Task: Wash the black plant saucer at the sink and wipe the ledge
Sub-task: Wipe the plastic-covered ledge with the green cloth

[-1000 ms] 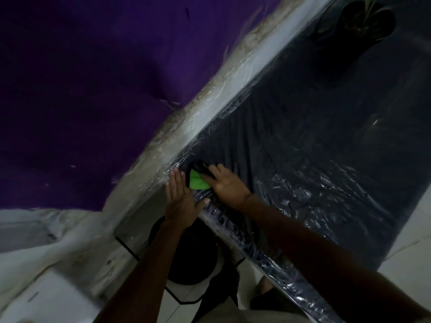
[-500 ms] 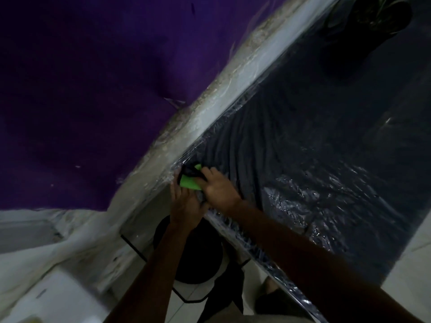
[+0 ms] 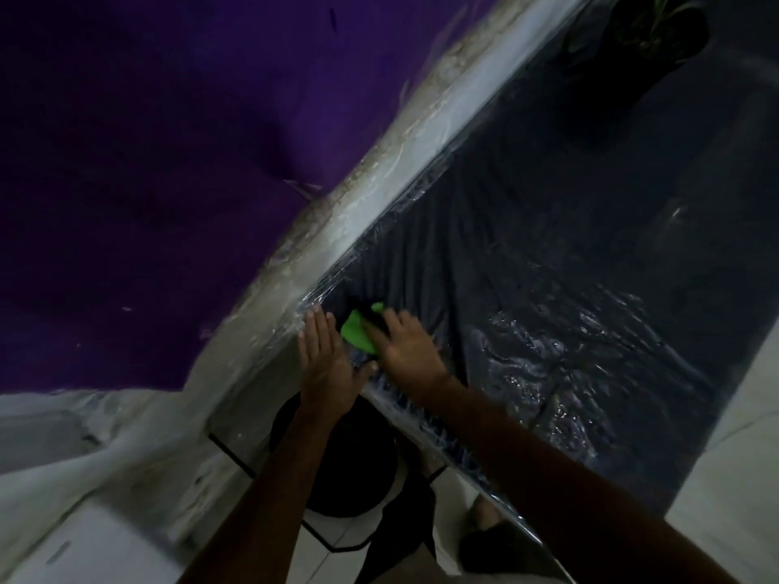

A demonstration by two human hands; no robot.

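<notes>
A dark ledge (image 3: 527, 255) covered in shiny clear plastic runs diagonally from lower centre to upper right. My right hand (image 3: 406, 345) presses a green cloth (image 3: 356, 328) flat on the ledge's near corner. My left hand (image 3: 326, 362) lies flat beside it, fingers straight, at the ledge's edge against the pale wall strip. A round black object (image 3: 350, 474), perhaps the saucer, lies on the floor under my left forearm.
A black potted plant (image 3: 649, 40) stands at the far end of the ledge, top right. A purple wall (image 3: 168, 162) fills the left. Below it runs a dirty pale strip (image 3: 379, 179). White floor tiles show at the bottom, with my feet below the ledge.
My right hand has slid the green cloth slightly to the right along the ledge. My left hand has opened flat at the edge, as it was a second ago.
</notes>
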